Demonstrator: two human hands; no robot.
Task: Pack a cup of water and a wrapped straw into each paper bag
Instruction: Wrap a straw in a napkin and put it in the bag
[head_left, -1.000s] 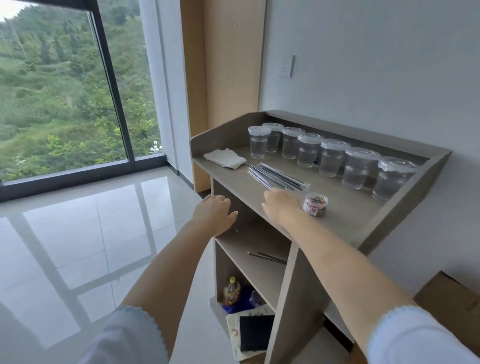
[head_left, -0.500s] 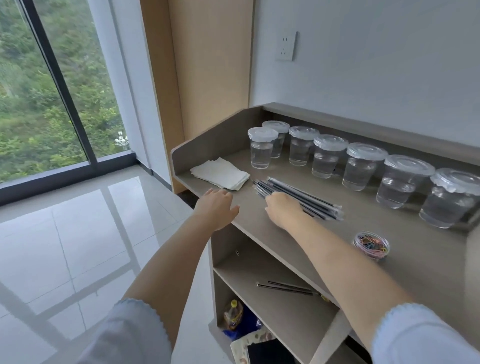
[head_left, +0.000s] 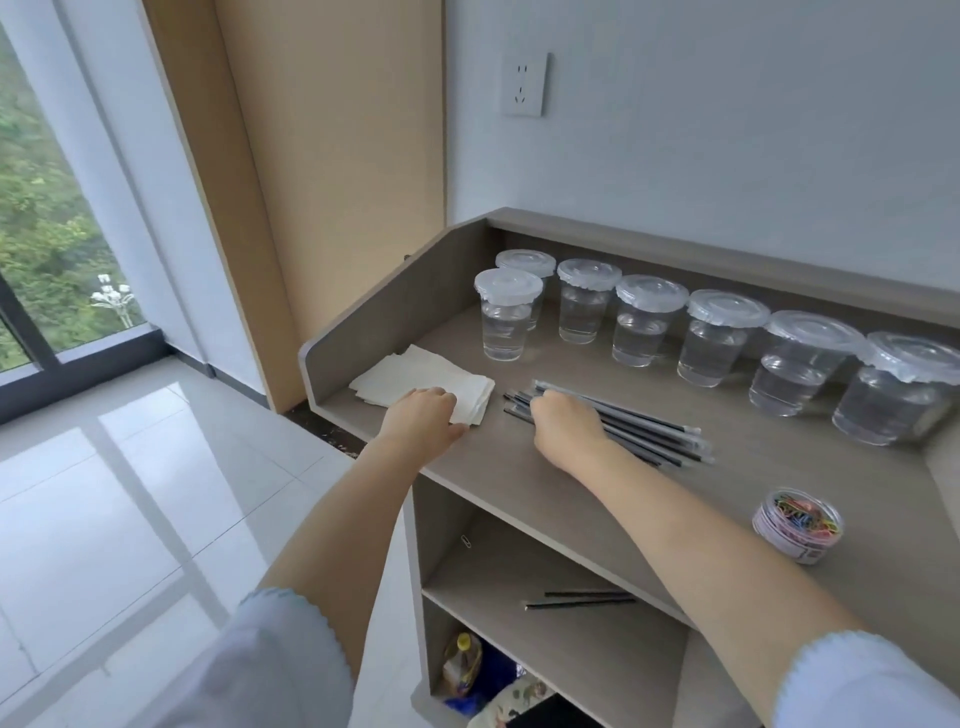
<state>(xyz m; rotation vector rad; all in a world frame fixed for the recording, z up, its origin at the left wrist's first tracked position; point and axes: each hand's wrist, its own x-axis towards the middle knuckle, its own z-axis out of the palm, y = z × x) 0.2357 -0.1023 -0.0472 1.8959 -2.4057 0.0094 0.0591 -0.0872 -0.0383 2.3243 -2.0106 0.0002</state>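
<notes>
Near: left hand (head_left: 418, 422), earlier off the counter edge, now rests on the stacked paper bags (head_left: 423, 387), fingers curled at their near edge. Right hand (head_left: 566, 423) stays on the wrapped straws (head_left: 641, 428); grasp cannot be told. Far: 7 lidded water cups (head_left: 644, 319) in a row, unmoved.

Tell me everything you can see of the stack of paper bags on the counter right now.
The stack of paper bags lies flat at the counter's left end, near the side wall. The bags look like white, folded paper, fanned unevenly so several edges and corners show. The left hand rests on the stack's near edge, covering part of it. Nothing else touches it; the cups stand apart behind.
</notes>
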